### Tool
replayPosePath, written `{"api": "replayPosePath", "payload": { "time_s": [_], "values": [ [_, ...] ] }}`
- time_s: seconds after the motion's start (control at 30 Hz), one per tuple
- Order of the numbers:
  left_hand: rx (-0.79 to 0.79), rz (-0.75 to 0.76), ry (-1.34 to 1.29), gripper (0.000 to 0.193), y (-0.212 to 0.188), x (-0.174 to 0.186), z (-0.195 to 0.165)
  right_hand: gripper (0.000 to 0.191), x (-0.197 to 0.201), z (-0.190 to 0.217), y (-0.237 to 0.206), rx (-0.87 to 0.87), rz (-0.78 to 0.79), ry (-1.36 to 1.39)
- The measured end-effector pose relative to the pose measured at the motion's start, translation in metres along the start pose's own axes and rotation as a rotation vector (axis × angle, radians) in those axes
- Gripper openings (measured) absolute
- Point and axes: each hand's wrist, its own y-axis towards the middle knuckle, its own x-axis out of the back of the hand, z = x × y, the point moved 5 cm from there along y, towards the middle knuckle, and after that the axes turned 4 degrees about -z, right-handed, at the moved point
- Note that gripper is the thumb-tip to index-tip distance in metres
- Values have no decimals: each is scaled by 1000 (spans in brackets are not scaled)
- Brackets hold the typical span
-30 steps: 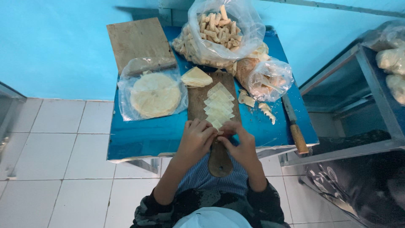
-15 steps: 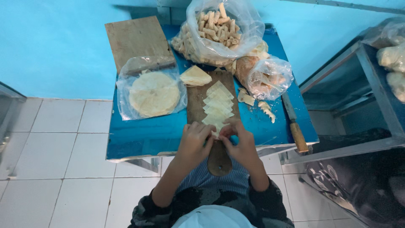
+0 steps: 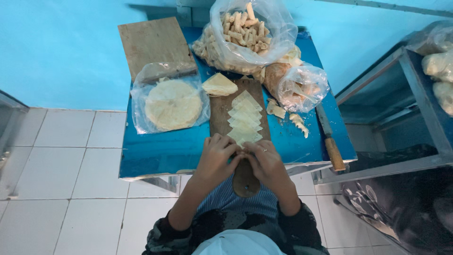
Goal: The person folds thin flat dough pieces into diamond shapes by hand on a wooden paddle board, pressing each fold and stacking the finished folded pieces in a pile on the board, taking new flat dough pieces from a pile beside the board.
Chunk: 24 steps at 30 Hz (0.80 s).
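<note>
- Left hand [image 3: 217, 158] and right hand [image 3: 266, 160] meet at the near end of the wooden paddle board [image 3: 240, 137], fingertips pinched on the nearest dough wrapper [image 3: 244, 138].
- Grip: both hands narrow, closed on that wrapper's near edge. Whether filling sits inside cannot be told; the fingers hide it.
- The wrapper is the last of an overlapped row of triangular wrappers [image 3: 245, 115] running up the board, on the blue bench [image 3: 165, 151].
- To do the fold well, judged from here: the pinch should stay light and take the bottom piece only, so the one lapped under it is not dragged. Thumbs should work evenly from both sides, and the board handle [image 3: 245, 182] overhanging the bench edge should not get pushed.
- Nearby: round wrapper stack in a plastic bag [image 3: 172, 104] to the left, folded wedge [image 3: 218, 85] at the board's far end, bag of rolled pieces [image 3: 245, 35] behind, knife [image 3: 330, 141] on the right and well apart.
- Versus the earlier frames: hands in the same spot, fingers drawn closer together over the wrapper. Row, bags and knife unmoved.
</note>
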Motion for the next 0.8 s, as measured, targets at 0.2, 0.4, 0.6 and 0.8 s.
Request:
{"api": "replayPosePath", "payload": {
  "time_s": [0.2, 0.4, 0.6, 0.8],
  "values": [
    [-21, -29, 45, 8, -2, 2, -3, 39, -2, -7, 2, 25, 2, 1],
    [-23, -22, 83, 11, 1, -3, -1, 49, -6, -12, 3, -57, 22, -67],
    [21, 17, 102, 8, 5, -5, 0, 50, -6, -4, 0, 10, -29, -208],
    [6, -49, 135, 7, 6, -2, -2, 50, -7, -3, 1, 39, -47, -202]
  ]
}}
